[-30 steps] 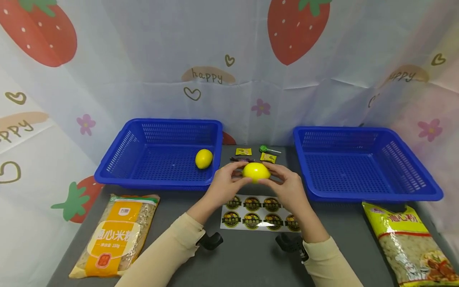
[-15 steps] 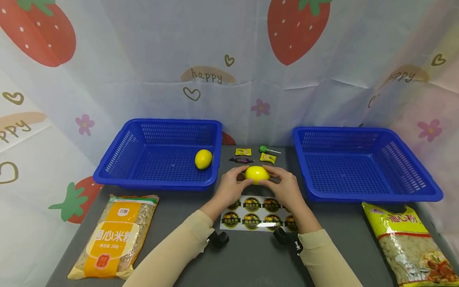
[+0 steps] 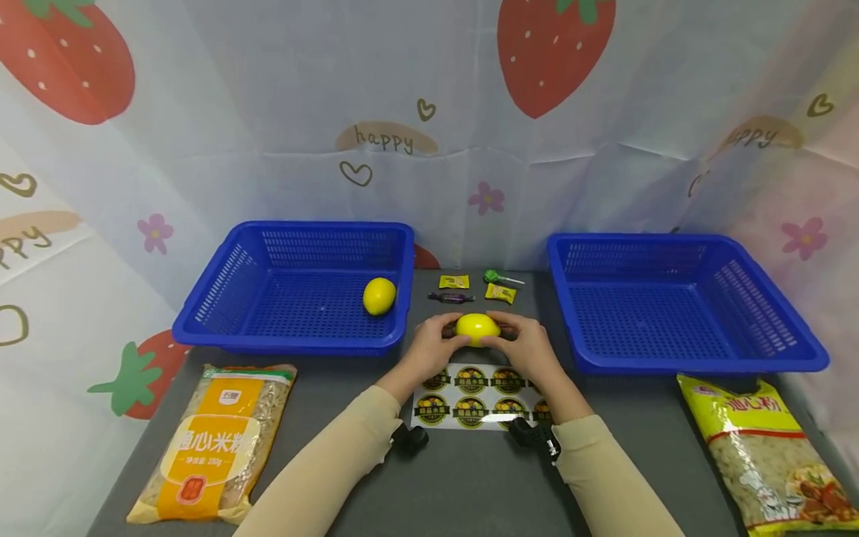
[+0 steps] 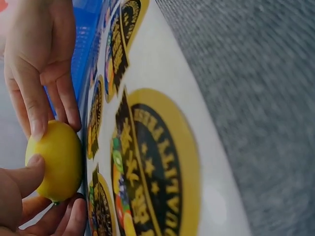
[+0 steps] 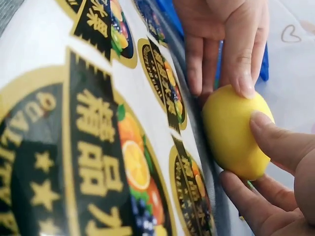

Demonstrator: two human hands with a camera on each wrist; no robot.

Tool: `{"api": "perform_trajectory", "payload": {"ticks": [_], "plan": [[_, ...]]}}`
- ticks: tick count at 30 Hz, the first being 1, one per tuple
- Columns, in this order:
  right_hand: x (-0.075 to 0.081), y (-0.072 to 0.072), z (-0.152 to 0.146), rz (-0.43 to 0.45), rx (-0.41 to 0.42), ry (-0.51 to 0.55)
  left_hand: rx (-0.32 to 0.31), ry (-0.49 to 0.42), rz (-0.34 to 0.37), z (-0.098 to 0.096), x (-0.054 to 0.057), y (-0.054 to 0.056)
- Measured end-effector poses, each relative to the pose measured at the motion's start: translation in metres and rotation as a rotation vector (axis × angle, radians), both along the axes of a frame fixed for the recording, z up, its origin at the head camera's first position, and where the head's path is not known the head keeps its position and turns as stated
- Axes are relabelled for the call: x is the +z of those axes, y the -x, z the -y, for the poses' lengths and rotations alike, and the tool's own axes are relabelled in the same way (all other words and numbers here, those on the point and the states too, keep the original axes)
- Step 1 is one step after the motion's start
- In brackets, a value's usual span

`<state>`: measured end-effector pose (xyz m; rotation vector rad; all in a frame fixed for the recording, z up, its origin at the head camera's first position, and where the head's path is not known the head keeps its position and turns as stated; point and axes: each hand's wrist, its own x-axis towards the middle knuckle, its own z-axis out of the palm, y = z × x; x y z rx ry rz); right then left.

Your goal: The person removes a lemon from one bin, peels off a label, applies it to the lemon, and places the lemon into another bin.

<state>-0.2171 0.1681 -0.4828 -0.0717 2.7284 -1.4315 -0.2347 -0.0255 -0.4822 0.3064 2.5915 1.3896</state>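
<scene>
A yellow lemon is held by its two ends between both hands, just behind the sticker sheet. My left hand grips its left end, thumb on the near side. At the other end, my right hand does the same, its thumb against the peel in the right wrist view. The lemon sits low, at or very near the tabletop; whether it touches cannot be told. Below the wrists' reach lies the white sheet of round black-and-gold fruit stickers, partly covered by both hands.
A blue basket at left holds another lemon. Another blue basket stands at right. Behind the hands lie wrapped candies and a green lollipop. Food bags lie at left and right.
Both hands have brought the lemon slightly down and nearer the sticker sheet, uncovering the purple candy behind. The grip on the lemon stays. The head view has shifted slightly.
</scene>
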Motion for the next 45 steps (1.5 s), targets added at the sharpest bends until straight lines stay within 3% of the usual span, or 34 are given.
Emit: {"api": "perform_trajectory", "payload": {"ticks": [24,28,35,42,45], "plan": [[0.005,-0.004,-0.002,0.027,0.045,0.034,-0.015,-0.086,0.061,0.007,-0.001,-0.005],[0.007,-0.014,-0.005,0.018,0.049,0.012,-0.031,-0.037,0.029,0.014,-0.001,-0.015],[0.019,-0.033,-0.012,0.053,-0.024,-0.104,-0.07,0.112,-0.008,0.025,0.01,-0.037],[0.016,-0.037,-0.007,0.126,0.011,-0.214,-0.046,0.243,-0.062,0.032,0.013,-0.048],[0.011,-0.037,-0.001,0.126,0.028,-0.256,-0.04,0.256,-0.054,0.034,0.012,-0.052]]}}
